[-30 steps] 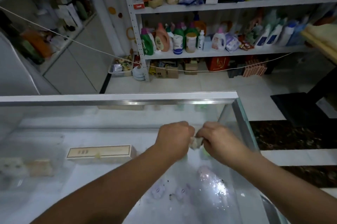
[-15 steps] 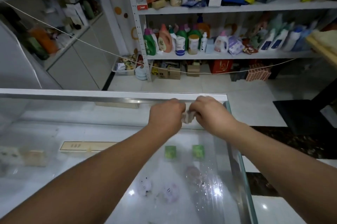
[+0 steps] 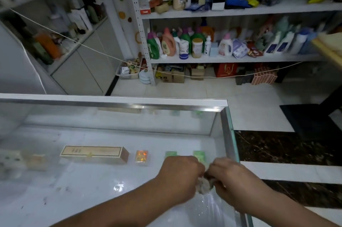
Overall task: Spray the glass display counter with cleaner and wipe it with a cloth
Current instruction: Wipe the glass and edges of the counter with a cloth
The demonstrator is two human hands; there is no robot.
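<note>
The glass display counter [image 3: 111, 186] fills the lower left, framed by a metal rim along its far and right edges. A small crumpled pale cloth [image 3: 204, 185] lies bunched on the glass near the right edge. My left hand [image 3: 180, 176] and my right hand [image 3: 228, 176] both grip it, fists side by side and knuckles up, pressing it onto the glass. A wet, streaked patch of glass shines just below the cloth. No spray bottle shows in my hands.
Under the glass lie a long beige box [image 3: 94, 153], a small orange pack [image 3: 141, 156] and green packs [image 3: 199, 155]. Beyond the counter stand white shelves [image 3: 231, 59] of bottles and boxes. A thin cord [image 3: 92, 50] hangs across the aisle. Dark marble floor lies to the right.
Both hands drew the cloth back from the far rim of the counter toward me, along the right side of the glass. One second ago they were pushing it outward.
</note>
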